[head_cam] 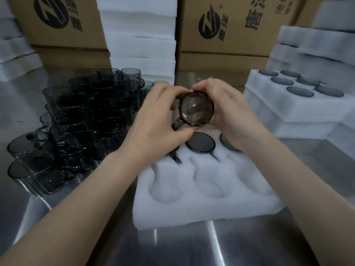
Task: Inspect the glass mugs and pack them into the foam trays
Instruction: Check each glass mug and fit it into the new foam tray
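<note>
Both my hands hold one smoky glass mug above the foam tray, its round base turned toward me and its handle pointing down-left. My left hand grips it from the left, fingers by the handle. My right hand cups it from the right, fingertips on the top rim. The tray's far row holds packed mugs, base up; the near row's pockets lie bare. A pile of stacked dark glass mugs stands on the left of the steel table.
A filled foam tray rests on stacked trays at right. A tall stack of white foam sheets rises behind, flanked by cardboard boxes. More foam stacks sit far left. The steel table spreads in front.
</note>
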The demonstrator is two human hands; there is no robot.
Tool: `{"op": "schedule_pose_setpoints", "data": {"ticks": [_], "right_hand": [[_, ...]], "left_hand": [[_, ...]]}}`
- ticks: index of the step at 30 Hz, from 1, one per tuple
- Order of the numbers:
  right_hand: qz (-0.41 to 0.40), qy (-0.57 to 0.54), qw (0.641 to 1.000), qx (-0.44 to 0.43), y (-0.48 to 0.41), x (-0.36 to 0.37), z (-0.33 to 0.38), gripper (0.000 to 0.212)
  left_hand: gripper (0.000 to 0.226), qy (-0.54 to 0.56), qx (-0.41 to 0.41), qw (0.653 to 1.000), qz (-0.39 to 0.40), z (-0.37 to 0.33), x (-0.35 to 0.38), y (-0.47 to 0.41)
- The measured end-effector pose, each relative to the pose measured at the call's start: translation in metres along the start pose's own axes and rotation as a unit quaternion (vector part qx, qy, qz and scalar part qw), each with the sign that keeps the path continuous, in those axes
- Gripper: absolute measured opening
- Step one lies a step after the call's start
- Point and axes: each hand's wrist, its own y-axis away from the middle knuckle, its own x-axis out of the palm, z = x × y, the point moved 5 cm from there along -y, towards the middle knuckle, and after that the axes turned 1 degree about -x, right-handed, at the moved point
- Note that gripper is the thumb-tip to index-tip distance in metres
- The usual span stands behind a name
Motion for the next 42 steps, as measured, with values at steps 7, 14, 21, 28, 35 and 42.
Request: {"op": "schedule_pose_setpoints", "data": {"ticks": [7,14,21,28,35,42], "right_hand": [[0.139,-0.006,0.989,0.044,0.002,0.002,-0.006,0.043],[0.087,0.048,0.995,-0.007,0.004,0.002,0.0,0.063],[0.074,0.158,0.982,-0.075,0.01,0.011,0.012,0.055],[-0.035,0.195,0.976,-0.088,0.009,0.011,0.016,0.04],[-0.049,0.054,0.997,-0.031,0.002,-0.001,0.008,0.029],[0.148,-0.078,0.985,0.031,0.004,0.01,0.002,0.047]], "left_hand": [[0.055,0.14,-0.09,0.985,-0.046,0.009,-0.008,0.005],[0.053,0.1,-0.119,0.988,-0.004,0.01,-0.003,0.004],[0.058,0.096,-0.101,0.989,0.044,0.005,-0.001,0.003],[0.05,0.087,-0.043,0.994,0.044,-0.004,0.001,0.003],[0.066,0.083,-0.039,0.994,0.058,-0.001,0.003,0.004],[0.062,0.148,-0.127,0.981,-0.001,0.016,-0.001,0.006]]}}
